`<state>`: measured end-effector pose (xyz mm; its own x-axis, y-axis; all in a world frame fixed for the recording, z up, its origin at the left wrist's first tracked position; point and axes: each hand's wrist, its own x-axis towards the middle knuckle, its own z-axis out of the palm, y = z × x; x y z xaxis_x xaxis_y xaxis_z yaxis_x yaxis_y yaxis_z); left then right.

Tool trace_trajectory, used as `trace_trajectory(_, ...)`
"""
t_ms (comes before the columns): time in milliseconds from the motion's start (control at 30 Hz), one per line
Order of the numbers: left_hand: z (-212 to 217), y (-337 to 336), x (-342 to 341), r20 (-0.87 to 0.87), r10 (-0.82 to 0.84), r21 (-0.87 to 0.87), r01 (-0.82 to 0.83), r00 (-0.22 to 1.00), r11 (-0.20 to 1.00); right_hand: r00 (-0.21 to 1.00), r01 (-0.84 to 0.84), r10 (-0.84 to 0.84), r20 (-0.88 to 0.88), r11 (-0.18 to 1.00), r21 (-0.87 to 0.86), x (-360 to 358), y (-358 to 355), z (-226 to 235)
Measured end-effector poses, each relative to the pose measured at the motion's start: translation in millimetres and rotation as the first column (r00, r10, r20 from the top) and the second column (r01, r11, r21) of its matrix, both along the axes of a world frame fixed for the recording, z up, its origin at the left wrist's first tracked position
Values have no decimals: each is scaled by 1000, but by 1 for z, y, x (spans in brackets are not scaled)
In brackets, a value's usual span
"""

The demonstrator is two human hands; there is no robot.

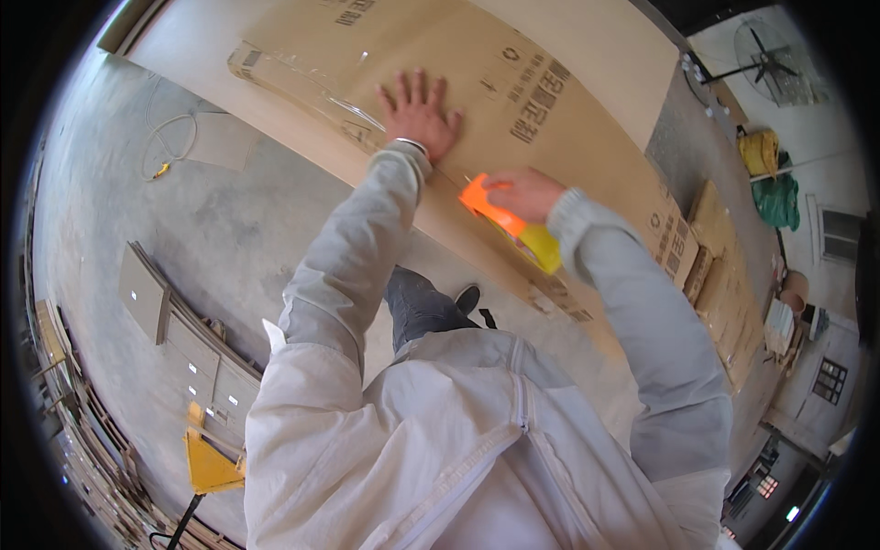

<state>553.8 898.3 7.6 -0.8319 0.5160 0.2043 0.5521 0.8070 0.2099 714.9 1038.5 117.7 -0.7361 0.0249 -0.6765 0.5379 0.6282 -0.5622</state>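
A large brown cardboard box [568,119] fills the upper middle of the head view, with clear tape [302,82] running along its seam. My left hand [420,115] lies flat on the box top, fingers spread. My right hand [524,192] grips an orange tape dispenser [490,209] with a yellow tape roll [541,247], pressed against the box's near edge just right of my left wrist. Both arms wear pale grey sleeves.
The concrete floor [183,220] lies to the left with a coiled cord [170,137]. Flattened grey cartons [183,339] and a yellow pallet jack [209,463] sit at lower left. Stacked cardboard [724,275] stands to the right, a fan [765,60] at upper right.
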Motion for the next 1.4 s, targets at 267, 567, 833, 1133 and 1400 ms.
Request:
trace_trajectory(267,-15,1,-10,-103,66,-81,-75,993,994,987,-39,48,-156,997,62,47,11,-6)
trace_trajectory(567,-23,-1,-14,-115,27,-64,-35,993,997,992,112,-115,51,992,58,209,80,19)
trace_trajectory(833,21,50,122,-11,-306,-66,305,952,950,978,94,-118,171,985,144,212,85,24)
trace_trajectory(1133,-4,88,250,-17,-448,221,440,894,870,991,95,-114,67,966,242,236,72,30)
trace_trajectory(1400,-10,85,250,-105,-424,301,435,900,849,982,136,-178,69,907,398,312,84,59)
